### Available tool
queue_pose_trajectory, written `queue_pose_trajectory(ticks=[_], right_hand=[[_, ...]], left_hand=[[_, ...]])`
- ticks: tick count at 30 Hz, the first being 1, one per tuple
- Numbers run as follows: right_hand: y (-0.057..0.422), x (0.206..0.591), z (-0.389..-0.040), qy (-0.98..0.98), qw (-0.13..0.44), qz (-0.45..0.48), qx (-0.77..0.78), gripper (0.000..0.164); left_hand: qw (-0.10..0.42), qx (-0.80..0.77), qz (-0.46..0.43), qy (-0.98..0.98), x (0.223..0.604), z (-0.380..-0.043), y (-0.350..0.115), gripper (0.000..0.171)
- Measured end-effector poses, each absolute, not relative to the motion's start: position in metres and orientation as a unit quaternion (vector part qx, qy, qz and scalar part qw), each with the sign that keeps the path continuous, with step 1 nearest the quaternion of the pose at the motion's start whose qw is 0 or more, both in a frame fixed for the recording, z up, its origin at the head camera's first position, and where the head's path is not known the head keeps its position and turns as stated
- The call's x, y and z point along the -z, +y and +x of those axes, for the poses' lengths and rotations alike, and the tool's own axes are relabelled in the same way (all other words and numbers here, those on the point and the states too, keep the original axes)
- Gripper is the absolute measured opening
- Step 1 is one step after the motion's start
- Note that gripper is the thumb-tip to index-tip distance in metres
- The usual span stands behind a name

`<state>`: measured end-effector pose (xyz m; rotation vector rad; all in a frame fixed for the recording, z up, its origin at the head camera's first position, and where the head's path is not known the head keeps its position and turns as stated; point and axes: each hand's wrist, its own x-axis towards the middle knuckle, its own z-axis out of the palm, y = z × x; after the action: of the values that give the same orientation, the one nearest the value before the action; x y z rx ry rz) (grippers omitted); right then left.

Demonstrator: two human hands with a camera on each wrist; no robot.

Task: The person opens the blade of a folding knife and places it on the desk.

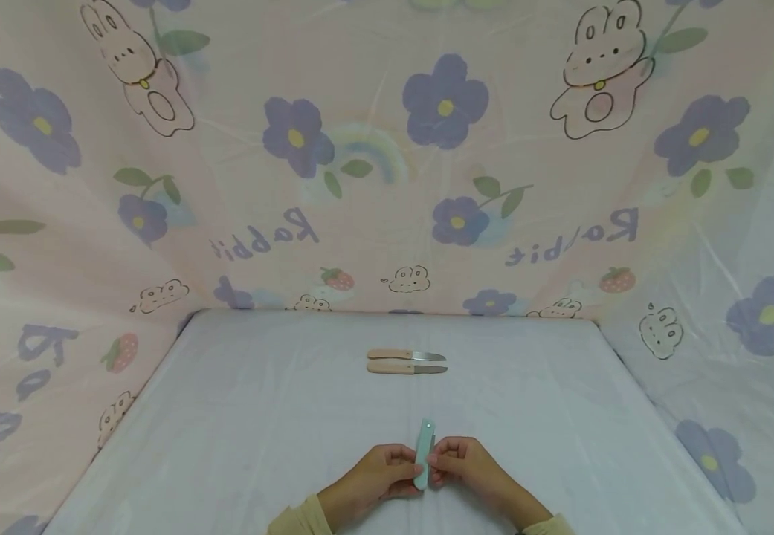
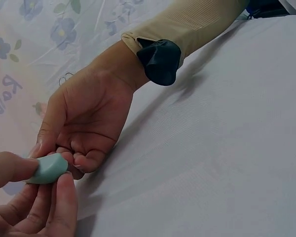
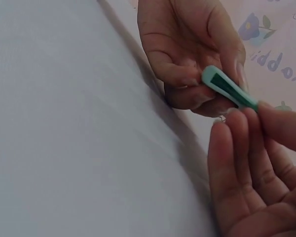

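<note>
A mint-green folding knife [image 1: 423, 464] stands between both hands near the front of the table, its pivot end pointing away. My left hand [image 1: 387, 473] grips the handle, thumb on top and fingers beneath. From the other side my right hand [image 1: 460, 462] pinches the knife's right edge, where a thin strip of grey blade shows beside the handle. The right wrist view shows the long dark slot in the handle [image 3: 227, 88]. In the left wrist view the rounded handle end [image 2: 52, 169] sits between the left thumb and fingers. Fingertips hide most of the blade.
Farther back on the white-covered table [image 1: 259, 416] lie two knives with wooden handles, side by side: an upper knife [image 1: 389, 355] and a lower knife [image 1: 389, 368]. Their blades point right. A printed curtain [image 1: 373, 208] with flowers and rabbits encloses the back and sides.
</note>
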<state>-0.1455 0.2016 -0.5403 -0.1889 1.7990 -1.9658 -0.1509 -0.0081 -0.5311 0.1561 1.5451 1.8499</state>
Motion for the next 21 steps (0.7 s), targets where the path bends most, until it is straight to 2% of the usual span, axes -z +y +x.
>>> queue_pose_trajectory(ticks=[21], right_hand=[[0.1987, 0.5363, -0.1444, 0.659, 0.202, -0.091, 0.718, 0.01]], left_hand=[[0.359, -0.749, 0.081, 0.551, 0.5302, -0.1502, -0.0152, 0.03]])
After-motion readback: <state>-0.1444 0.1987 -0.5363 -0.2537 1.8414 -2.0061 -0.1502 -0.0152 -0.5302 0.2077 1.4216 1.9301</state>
